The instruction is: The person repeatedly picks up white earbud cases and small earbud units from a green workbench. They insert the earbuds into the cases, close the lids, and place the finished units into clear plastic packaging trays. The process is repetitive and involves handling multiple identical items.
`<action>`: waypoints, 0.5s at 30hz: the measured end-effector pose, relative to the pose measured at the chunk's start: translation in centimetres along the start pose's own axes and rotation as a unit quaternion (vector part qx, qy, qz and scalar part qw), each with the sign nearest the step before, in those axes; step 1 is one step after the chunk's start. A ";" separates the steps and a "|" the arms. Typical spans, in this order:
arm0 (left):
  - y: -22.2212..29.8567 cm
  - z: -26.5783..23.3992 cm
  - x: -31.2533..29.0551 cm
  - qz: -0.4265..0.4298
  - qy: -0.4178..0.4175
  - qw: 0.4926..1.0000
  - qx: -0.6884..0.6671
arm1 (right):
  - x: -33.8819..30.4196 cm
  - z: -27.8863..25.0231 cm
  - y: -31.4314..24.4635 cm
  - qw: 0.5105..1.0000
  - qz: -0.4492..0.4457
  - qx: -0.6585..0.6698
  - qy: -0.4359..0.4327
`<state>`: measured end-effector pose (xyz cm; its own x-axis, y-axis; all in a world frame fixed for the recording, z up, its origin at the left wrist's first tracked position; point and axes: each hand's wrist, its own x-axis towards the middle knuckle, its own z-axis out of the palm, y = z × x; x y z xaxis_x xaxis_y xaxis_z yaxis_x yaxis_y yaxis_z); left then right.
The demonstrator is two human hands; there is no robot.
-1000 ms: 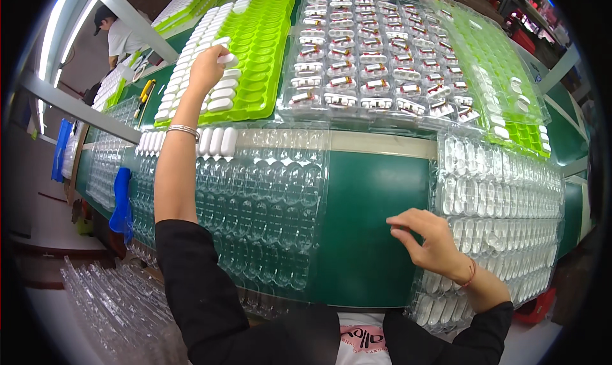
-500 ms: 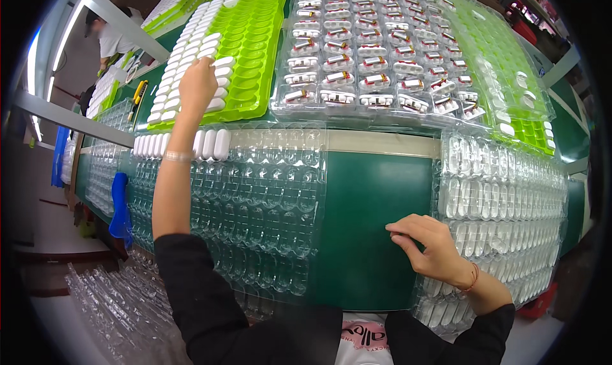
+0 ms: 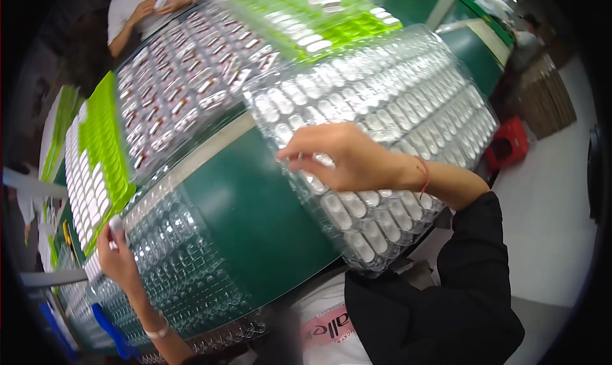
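My left hand (image 3: 117,260), at the lower left, pinches a white oval plastic piece (image 3: 116,223) between thumb and fingers. It is over the near edge of a lime green tray (image 3: 105,120) partly filled with white oval pieces (image 3: 86,199), beside a clear moulded tray (image 3: 172,237) whose visible cells are mostly bare. My right hand (image 3: 347,156) hovers above another clear tray (image 3: 349,258), its fingers bent and the thumb slightly apart, with nothing visible in them. Rows of white oval pieces (image 3: 371,237) fill that tray's cells; the hand hides some.
Farther back, clear trays (image 3: 185,78) hold white parts with small red cylinders. Behind the right tray is a green tray (image 3: 338,35) with some white pieces. A co-worker's hands (image 3: 156,7) hold a white piece at the top. A red stool (image 3: 508,143) stands right.
The view has swung to the right. My left hand has drawn back from the green tray with a white oval piece. My right hand is now over the right clear tray.
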<state>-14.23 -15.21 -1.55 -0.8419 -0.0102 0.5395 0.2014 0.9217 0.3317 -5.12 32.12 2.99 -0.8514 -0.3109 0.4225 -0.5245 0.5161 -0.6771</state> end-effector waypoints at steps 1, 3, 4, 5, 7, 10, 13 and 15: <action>5.0 -1.6 -1.4 -0.062 -0.011 0.996 -0.065 | -1.2 -2.5 0.7 0.999 0.033 -0.024 0.025; 8.6 -3.9 -4.7 0.028 -0.028 0.997 -0.065 | -3.6 -7.5 3.1 0.982 0.084 -0.134 0.107; 11.1 -5.1 -6.1 0.050 -0.041 0.996 -0.069 | -5.4 -10.3 5.0 0.957 0.114 -0.202 0.172; 12.9 -5.8 -7.4 0.072 -0.055 0.993 -0.074 | -7.5 -13.3 6.8 0.930 0.148 -0.259 0.215; 14.6 -6.3 -10.2 0.098 -0.059 0.990 -0.084 | -12.8 -19.5 9.8 0.826 0.296 -0.416 0.240; 16.2 -7.0 -12.0 0.124 -0.058 0.987 -0.080 | -20.0 -26.2 12.5 0.710 0.412 -0.545 0.172; 16.7 -6.8 -12.6 0.100 -0.058 0.988 -0.100 | -22.5 -27.4 13.7 0.687 0.459 -0.550 0.118; 17.1 -6.4 -12.6 0.101 -0.039 0.989 -0.104 | -23.0 -27.4 14.5 0.692 0.479 -0.529 0.104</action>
<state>3.02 -1.79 2.28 -0.8081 0.2031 0.5530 0.4614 0.8018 0.3798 7.08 68.65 -0.02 -0.7267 0.6447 0.2370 0.6743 0.7354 0.0671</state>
